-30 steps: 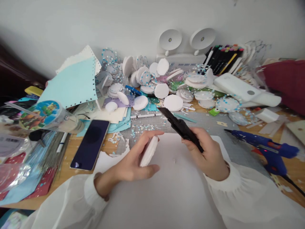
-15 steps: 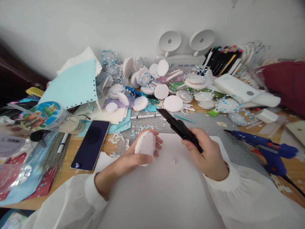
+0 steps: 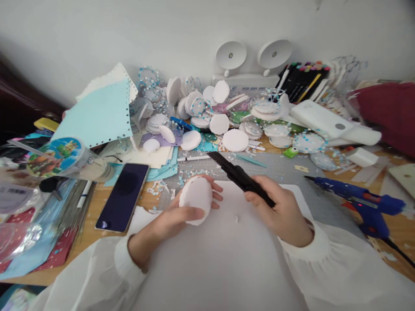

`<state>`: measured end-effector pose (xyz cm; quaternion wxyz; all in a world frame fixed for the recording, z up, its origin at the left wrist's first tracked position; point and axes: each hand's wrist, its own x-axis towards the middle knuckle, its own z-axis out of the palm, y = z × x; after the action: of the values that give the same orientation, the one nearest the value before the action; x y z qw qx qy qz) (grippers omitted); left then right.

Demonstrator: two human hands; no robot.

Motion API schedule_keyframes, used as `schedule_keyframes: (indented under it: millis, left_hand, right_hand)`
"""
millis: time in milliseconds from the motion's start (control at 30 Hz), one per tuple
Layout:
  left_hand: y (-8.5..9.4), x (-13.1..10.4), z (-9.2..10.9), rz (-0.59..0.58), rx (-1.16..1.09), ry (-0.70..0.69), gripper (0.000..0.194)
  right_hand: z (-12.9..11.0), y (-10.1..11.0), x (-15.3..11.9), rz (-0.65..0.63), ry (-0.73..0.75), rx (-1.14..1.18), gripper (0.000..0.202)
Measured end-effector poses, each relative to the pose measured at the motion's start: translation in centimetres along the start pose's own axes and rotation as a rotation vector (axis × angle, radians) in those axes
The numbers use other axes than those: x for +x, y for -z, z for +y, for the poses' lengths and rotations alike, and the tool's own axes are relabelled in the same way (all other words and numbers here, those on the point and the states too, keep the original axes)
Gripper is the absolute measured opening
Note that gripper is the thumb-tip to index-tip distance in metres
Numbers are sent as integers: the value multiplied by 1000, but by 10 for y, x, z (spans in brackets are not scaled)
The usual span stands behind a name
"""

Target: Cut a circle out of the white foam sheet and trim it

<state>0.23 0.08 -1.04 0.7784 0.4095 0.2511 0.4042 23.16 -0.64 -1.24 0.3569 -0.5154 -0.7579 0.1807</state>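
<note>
Left hand [image 3: 175, 217]: some fingers partly hidden behind white disc [image 3: 196, 198]. Right hand [image 3: 282, 211] covers part of black cutter's [image 3: 239, 176] handle. Glue-gun cord [image 3: 400, 252] leaves at right edge; both sleeves [image 3: 340, 264] cut off, near side. Far lettering [image 3: 254, 88]: illegible.

Matt foam-like disc [image 3: 198, 194], glossy phone [image 3: 123, 196], wood tabletop [image 3: 90, 229]

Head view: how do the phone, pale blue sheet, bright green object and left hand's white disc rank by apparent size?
1. Pale blue sheet
2. Phone
3. White disc in the left hand
4. Bright green object, clearly smallest
</note>
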Motion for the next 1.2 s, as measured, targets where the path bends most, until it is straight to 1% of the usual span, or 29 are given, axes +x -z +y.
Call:
schedule_keyframes:
  millis: [67,167,333,433,567,700,800,867,967,1100,1200]
  left_hand:
    - [-2,0,2,38,-48,-41,55]
    - [-4,0,5,69,-96,-65,55]
    - [-5,1,6,99,-116,-103,53]
    - [-6,0,7,113,-104,-110,54]
    - [-6,-4,8,93,-27,-75,63]
    - [-4,-6,7,36,50,-59,69]
    - [-1,-5,7,-17,132,-75,68]
    - [0,-5,9,-34,229,-90,63]
    - [2,-5,8,-48,373,-113,60]
    - [3,-5,2,-52,437,-160,62]
    - [2,-6,-1,-73,539,-150,71]
  right_hand:
    - [0,0,1,-20,-38,55,17]
    - [-2,1,2,-42,-79,130,19]
    - [-6,0,5,-103,-209,287,20]
    - [-6,-1,5,-94,-271,323,22]
    - [-6,-3,6,-51,-274,297,23]
    - [-7,-4,6,-96,-258,282,23]
    - [-6,-4,5,-121,-236,276,21]
    - [-5,-4,3,-104,-197,255,18]
    - [-3,-5,-1,-53,-99,225,16]
    - [-5,-6,-6,-25,48,196,26]
    - [-10,-4,-7,-74,166,121,36]
